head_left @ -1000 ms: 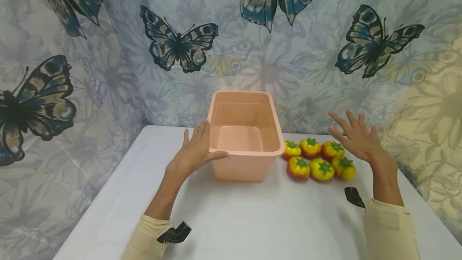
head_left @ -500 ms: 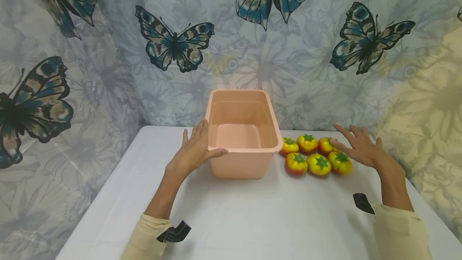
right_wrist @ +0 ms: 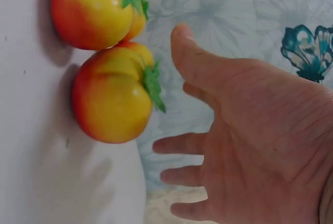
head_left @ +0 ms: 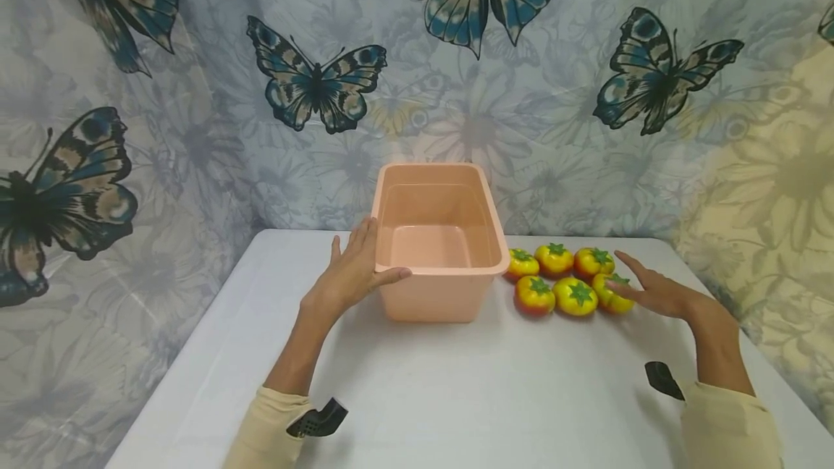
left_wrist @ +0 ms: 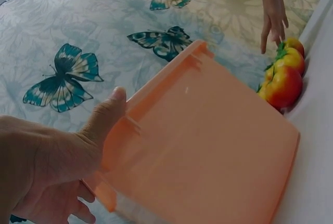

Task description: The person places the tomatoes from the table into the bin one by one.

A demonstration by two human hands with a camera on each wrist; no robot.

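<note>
A peach-coloured plastic tub (head_left: 426, 299) stands on the table with its inside bare. My left hand (head_left: 345, 273) rests against its near left corner, fingers straight along the left side and thumb across the front rim. The left wrist view shows the thumb on the tub's rim (left_wrist: 161, 78). Several yellow-and-red, tomato-like fruits (head_left: 576, 297) with green leafy tops lie in two rows right of the tub. My right hand (head_left: 671, 295) hovers beside the near-right fruit (head_left: 611, 299), fingers spread, thumb overlapping it. In the right wrist view a gap shows between hand and nearest fruit (right_wrist: 112, 99).
The white table (head_left: 495, 396) reaches back to a floral cloth backdrop (head_left: 469, 114) printed with butterflies. A black wrist camera (head_left: 318, 418) sits at the left sleeve, another black wrist camera (head_left: 663, 380) at the right sleeve.
My right hand has come down from above the fruits to their right side, its fingers lowering. My left hand stays at the tub, and the fruits lie as before.
</note>
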